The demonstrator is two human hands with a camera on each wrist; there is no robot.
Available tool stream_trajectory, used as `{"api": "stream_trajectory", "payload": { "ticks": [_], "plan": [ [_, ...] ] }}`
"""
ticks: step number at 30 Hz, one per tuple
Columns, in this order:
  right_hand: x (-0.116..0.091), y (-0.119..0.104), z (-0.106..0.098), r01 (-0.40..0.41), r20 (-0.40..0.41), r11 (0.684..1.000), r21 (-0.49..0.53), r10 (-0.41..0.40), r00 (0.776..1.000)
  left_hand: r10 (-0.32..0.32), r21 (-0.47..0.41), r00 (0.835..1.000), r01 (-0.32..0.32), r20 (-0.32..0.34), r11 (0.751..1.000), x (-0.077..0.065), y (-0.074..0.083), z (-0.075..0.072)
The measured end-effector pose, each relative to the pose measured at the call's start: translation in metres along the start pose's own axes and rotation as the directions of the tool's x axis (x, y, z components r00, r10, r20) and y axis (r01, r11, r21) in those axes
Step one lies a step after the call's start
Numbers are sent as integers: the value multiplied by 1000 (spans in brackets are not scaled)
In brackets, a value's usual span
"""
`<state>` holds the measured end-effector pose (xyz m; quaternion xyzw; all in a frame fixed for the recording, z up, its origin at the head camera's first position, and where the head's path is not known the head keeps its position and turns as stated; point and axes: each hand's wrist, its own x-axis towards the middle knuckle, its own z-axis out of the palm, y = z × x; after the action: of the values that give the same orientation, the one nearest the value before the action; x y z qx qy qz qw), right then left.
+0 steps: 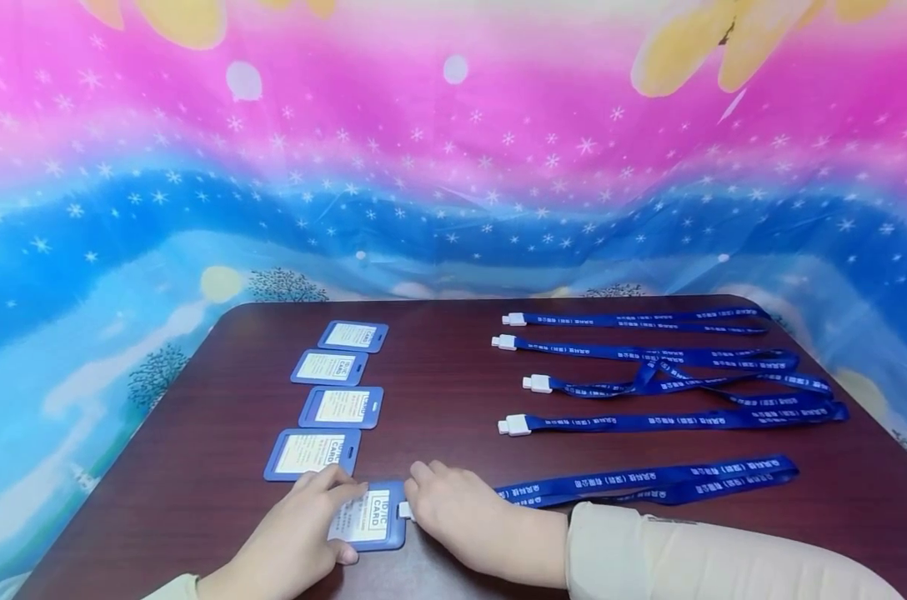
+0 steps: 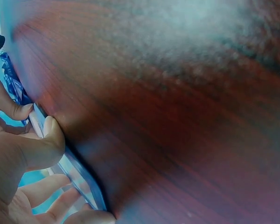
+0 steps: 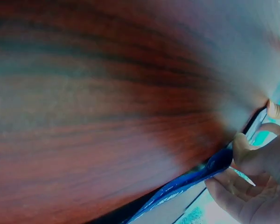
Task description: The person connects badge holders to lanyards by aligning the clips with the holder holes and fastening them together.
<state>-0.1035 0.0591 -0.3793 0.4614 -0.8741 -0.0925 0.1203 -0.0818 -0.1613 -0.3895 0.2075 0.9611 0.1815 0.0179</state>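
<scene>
Near the front of the table, my left hand (image 1: 292, 533) grips a blue ID card holder (image 1: 382, 533) by its long edges, thumb on the near side. The holder lies face up, its printed "ID/IC CARD" insert showing. At its right end, my right hand (image 1: 461, 517) pinches the white clip (image 1: 405, 510) of a blue lanyard (image 1: 648, 482), and mostly hides it. Whether the clip passes through the holder's slot cannot be seen. In the right wrist view, the strap (image 3: 177, 184) trails away from the right hand's fingers along the table.
Several similar card holders (image 1: 343, 407) form a column at the table's left. Several blue lanyards (image 1: 633, 422) lie in rows at the right, white clips pointing left, two straps crossing. Behind the dark red-brown table (image 1: 438, 367) hangs a colourful patterned cloth (image 1: 453, 167).
</scene>
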Motion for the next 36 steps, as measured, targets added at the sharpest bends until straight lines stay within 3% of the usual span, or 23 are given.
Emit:
{"api": "stream_trajectory", "payload": {
  "ticks": [7,13,25,31,36],
  "plan": [
    [3,-5,-4,9,37,1000,-10,-9,999,-17,-3,1000,17,19,1000,-2,0,-2],
    [2,-5,-4,37,20,998,-47,-36,999,-11,-3,999,12,30,1000,-2,1,-3],
    [-4,6,-10,84,-11,996,-40,-84,996,-18,121,993,4,116,993,-1,6,-14],
    [-7,13,-14,59,-14,997,57,-58,998,-2,162,1000,0,12,987,3,3,-25],
    [-12,18,-14,58,-28,995,77,-56,998,30,215,997,-13,-74,976,8,-3,-29]
  ]
}}
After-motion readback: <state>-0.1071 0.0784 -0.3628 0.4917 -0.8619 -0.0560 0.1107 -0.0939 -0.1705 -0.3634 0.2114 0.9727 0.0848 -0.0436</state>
